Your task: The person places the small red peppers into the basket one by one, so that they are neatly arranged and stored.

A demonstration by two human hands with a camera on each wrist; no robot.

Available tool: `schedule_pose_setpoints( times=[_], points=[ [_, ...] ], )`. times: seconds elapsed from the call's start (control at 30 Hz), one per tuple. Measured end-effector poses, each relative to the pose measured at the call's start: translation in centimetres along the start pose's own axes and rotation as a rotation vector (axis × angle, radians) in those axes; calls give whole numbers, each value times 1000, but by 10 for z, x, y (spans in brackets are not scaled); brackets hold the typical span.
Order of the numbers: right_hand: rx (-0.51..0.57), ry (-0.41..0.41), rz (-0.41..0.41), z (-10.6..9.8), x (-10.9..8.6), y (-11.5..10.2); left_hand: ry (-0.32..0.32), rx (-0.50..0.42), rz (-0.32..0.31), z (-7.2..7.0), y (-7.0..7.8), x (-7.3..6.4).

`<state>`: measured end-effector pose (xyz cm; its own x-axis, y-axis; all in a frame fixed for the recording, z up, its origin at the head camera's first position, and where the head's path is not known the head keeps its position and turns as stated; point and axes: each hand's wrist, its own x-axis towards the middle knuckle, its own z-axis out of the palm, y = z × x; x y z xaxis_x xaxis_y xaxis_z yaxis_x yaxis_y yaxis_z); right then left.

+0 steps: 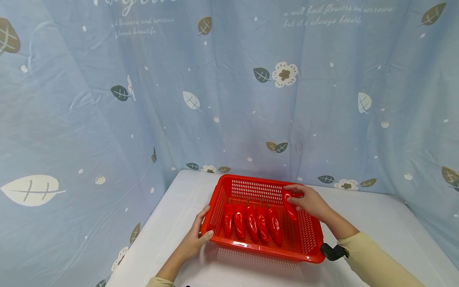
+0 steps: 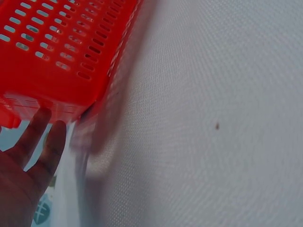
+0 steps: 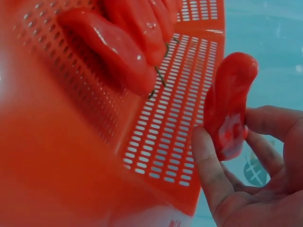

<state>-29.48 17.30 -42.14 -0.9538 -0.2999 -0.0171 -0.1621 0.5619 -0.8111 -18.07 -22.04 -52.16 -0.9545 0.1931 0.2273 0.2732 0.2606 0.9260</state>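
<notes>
A red plastic basket point(image 1: 258, 250) with slotted walls stands on the white table. Inside it, several glossy red chili peppers point(image 1: 250, 223) with thin green stems lie side by side toward the left. My right hand point(image 1: 307, 201) pinches another red chili pepper point(image 3: 232, 104) between thumb and fingers, over the basket's right part, apart from the row. At the basket's front left corner, my left hand point(image 1: 195, 235) rests with its thumb by the rim and fingers along the left side. The left wrist view shows its fingers point(image 2: 35, 132) fairly straight against the basket wall.
The white cloth-covered table point(image 1: 172, 215) extends on both sides of the basket. Behind it and to the left hangs a blue curtain point(image 1: 229, 119) with leaves and flowers. A black strap-like device point(image 1: 333, 252) is at my right wrist, close to the basket's front right corner.
</notes>
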Motion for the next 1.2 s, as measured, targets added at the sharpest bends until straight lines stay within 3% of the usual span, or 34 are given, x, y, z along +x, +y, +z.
schedule_pose_setpoints(
  times=[0.33, 0.53, 0.83, 1.2],
  points=[
    [18, -119, 29, 7, 10, 2, 5, 3, 11, -1, -4, 0],
    [-2, -143, 77, 15, 15, 4, 5, -13, -16, 0, -6, 1],
    [-93, -135, 120, 24, 21, 7, 3, -18, -17, 1, -5, 2],
    [-197, -205, 122, 30, 22, 10, 11, -29, -28, 2, -4, 1]
  ],
)
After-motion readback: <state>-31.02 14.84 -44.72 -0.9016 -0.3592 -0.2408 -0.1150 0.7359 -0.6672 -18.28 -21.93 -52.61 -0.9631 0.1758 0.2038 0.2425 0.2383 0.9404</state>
